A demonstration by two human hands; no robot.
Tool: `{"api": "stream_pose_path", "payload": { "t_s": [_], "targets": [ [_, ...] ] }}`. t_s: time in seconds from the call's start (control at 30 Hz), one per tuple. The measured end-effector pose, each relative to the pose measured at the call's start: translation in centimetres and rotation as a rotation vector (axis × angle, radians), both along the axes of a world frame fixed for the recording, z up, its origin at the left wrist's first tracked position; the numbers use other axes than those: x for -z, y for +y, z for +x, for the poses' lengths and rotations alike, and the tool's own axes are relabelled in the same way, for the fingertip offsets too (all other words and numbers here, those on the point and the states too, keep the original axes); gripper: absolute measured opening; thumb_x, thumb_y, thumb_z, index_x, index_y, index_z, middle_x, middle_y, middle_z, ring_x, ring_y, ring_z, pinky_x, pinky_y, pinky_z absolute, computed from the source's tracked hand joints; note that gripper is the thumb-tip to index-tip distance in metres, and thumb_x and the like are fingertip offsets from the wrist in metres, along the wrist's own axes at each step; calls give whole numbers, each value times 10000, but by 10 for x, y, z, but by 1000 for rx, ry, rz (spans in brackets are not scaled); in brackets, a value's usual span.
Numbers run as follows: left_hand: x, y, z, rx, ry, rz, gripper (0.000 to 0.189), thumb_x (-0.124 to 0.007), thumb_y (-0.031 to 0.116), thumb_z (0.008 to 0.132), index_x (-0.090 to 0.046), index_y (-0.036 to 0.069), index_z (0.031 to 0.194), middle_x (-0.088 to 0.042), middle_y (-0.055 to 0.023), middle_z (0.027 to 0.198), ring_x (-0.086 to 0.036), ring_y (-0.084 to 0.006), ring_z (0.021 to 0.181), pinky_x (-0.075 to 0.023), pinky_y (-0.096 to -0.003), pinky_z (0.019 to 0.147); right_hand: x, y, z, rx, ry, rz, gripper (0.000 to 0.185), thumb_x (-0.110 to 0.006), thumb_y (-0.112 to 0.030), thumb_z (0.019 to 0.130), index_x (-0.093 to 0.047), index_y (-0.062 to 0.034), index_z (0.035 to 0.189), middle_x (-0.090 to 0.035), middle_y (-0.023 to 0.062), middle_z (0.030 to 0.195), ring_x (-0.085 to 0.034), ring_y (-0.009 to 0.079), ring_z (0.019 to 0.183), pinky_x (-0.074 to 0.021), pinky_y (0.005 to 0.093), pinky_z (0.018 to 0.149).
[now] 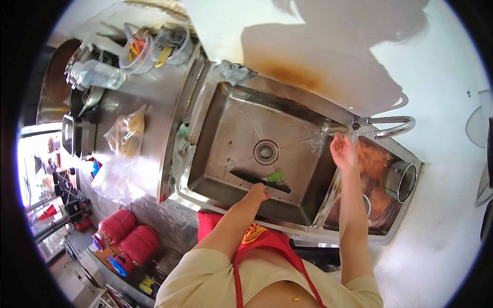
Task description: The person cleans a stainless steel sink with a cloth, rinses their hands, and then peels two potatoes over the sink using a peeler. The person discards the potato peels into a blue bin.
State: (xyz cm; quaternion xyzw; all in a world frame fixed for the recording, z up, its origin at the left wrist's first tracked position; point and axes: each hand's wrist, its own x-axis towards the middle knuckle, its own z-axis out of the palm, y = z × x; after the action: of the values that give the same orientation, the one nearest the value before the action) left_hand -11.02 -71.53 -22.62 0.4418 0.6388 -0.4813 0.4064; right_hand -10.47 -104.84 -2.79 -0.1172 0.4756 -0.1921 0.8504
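A stainless steel sink basin (238, 127) with a round drain (266, 152) lies before me. Inside it, a dark-bladed knife (250, 177) with a black handle is beside a bright green piece (275, 176). My left hand (261, 190) is over the near part of the basin, at the knife; the hand hides whether its fingers grip it. My right hand (343, 150) is raised near the right rim, fingers bent, at a thin stream of water from the curved chrome faucet (396, 127). No object shows in the right hand.
The right basin holds reddish liquid with pieces in it and a metal cylinder (400, 181). A grey cloth (183, 154) hangs on the left rim; crumpled plastic (235, 72) lies at the back corner. The steel counter (154, 92) bears a plastic bag (129, 133) and tubs of tools (136, 54). Red gas cylinders (138, 244) stand lower left.
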Motion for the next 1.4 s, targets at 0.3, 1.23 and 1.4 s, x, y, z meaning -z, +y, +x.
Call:
{"api": "stream_pose_path", "payload": {
  "t_s": [0.3,1.23,1.4],
  "targets": [
    [-134,10,65,858,-1121,-691,254,-597,141,830,-552,38,1057,-577,-131,959,-573,-278,897,-490,-423,746,-38,195,-9,-1178,162,-1872,340,-634,-35,747,-549,-61,1075,-623,98,935,-608,290,856,-496,370,753],
    [-364,291,271,2065,-1851,-244,300,-571,183,795,-623,142,1088,-645,-105,1027,-594,-289,983,-426,-409,901,-118,427,176,-958,278,-1708,233,-627,-156,803,-601,-48,1008,-628,108,994,-629,231,867,-480,321,745],
    [-374,437,346,1499,-1863,122,391,-597,112,714,-581,26,1094,-622,-169,1071,-553,-322,1062,-429,-404,919,-157,588,240,-1023,-145,-1821,308,-664,-210,783,-604,-60,1046,-624,128,987,-621,261,903,-478,357,834]
  ]
}}
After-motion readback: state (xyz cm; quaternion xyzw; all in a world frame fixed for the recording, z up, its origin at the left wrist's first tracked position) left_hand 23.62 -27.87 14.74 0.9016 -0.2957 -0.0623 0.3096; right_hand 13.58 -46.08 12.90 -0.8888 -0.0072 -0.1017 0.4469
